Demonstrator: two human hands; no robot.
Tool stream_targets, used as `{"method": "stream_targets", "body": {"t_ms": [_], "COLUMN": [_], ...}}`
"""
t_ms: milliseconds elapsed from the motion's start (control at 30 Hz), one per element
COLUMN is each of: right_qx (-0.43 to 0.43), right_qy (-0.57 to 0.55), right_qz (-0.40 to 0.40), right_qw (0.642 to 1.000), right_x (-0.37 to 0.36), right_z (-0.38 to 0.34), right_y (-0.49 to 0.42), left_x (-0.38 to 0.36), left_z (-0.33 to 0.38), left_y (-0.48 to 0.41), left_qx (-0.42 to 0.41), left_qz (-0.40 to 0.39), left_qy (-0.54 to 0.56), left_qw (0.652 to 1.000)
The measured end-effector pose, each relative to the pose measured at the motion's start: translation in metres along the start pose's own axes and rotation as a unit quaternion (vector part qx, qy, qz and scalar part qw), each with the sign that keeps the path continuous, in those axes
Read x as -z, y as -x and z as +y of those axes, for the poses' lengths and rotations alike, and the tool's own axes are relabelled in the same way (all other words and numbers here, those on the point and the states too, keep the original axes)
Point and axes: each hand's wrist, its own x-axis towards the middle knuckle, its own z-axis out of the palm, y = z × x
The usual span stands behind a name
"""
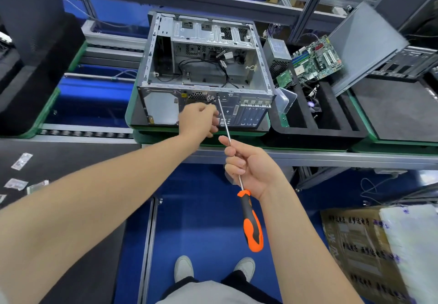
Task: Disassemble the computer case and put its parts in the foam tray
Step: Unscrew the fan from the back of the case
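1. The computer case point(203, 71) is laid open on a green pallet point(151, 135), rear panel toward the person
2. The foam tray point(315, 135) is set just beside it on the right, a motherboard point(317, 59) propped inside
3. The left hand point(199, 118) is curled against the rear panel; what it holds cannot be told
4. The screwdriver point(252, 220) is gripped by its shaft in the right hand point(251, 168), tip at the panel's upper edge
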Motion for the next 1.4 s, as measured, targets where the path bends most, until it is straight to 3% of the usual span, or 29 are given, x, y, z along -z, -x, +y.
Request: {"method": "stream_targets", "body": {"t_ms": [67, 133, 333, 433, 500, 567, 633, 767, 833, 967, 1100, 1200, 1267, 1400], "right_qx": [-0.001, -0.002, 0.017, 0.025, -0.008, -0.064, -0.08, 0.023, 0.069, 0.124, 0.181, 0.226, 0.231, 0.22], "right_qy": [-0.008, -0.016, 0.008, 0.02, -0.055, -0.198, -0.27, -0.066, 0.062, 0.265, 0.447, 0.524, 0.538, 0.508], "right_qz": [0.0, 0.0, -0.007, -0.054, -0.124, -0.221, -0.256, -0.121, -0.044, 0.066, 0.182, 0.223, 0.23, 0.209], "right_qw": [1.0, 1.0, 1.0, 0.998, 0.991, 0.953, 0.925, 0.99, 0.995, 0.954, 0.857, 0.79, 0.777, 0.806], "right_x": [0.0, 0.0, 0.005, 0.004, 0.004, 0.003, 0.0, -0.001, 0.0, -0.004, -0.009, -0.01, -0.01, -0.009], "right_z": [0.002, 0.006, 0.013, 0.018, 0.029, 0.041, 0.046, 0.041, 0.04, 0.04, 0.04, 0.045, 0.047, 0.045], "right_y": [-0.001, -0.004, -0.007, -0.004, 0.0, 0.004, 0.006, 0.004, 0.004, 0.006, 0.007, 0.008, 0.008, 0.008], "left_x": [-0.004, -0.007, -0.017, -0.023, -0.024, -0.024, -0.024, -0.027, -0.028, -0.029, -0.031, -0.035, -0.038, -0.04], "left_z": [0.005, 0.011, 0.028, 0.03, 0.03, 0.028, 0.028, 0.028, 0.028, 0.026, 0.025, 0.024, 0.025, 0.022], "left_y": [0.001, -0.005, -0.016, -0.018, -0.017, -0.015, -0.014, -0.014, -0.013, -0.011, -0.009, -0.009, -0.01, -0.011], "left_qx": [0.121, 0.139, 0.167, 0.173, 0.177, 0.186, 0.183, 0.172, 0.171, 0.172, 0.183, 0.197, 0.199, 0.194], "left_qz": [-0.047, -0.07, -0.041, -0.011, 0.0, -0.003, -0.001, 0.004, -0.005, -0.027, -0.05, -0.061, -0.067, -0.071], "left_qy": [0.158, 0.248, 0.286, 0.32, 0.33, 0.318, 0.324, 0.363, 0.369, 0.387, 0.415, 0.439, 0.448, 0.452], "left_qw": [0.979, 0.956, 0.943, 0.932, 0.927, 0.93, 0.928, 0.916, 0.913, 0.906, 0.89, 0.874, 0.869, 0.868]}}
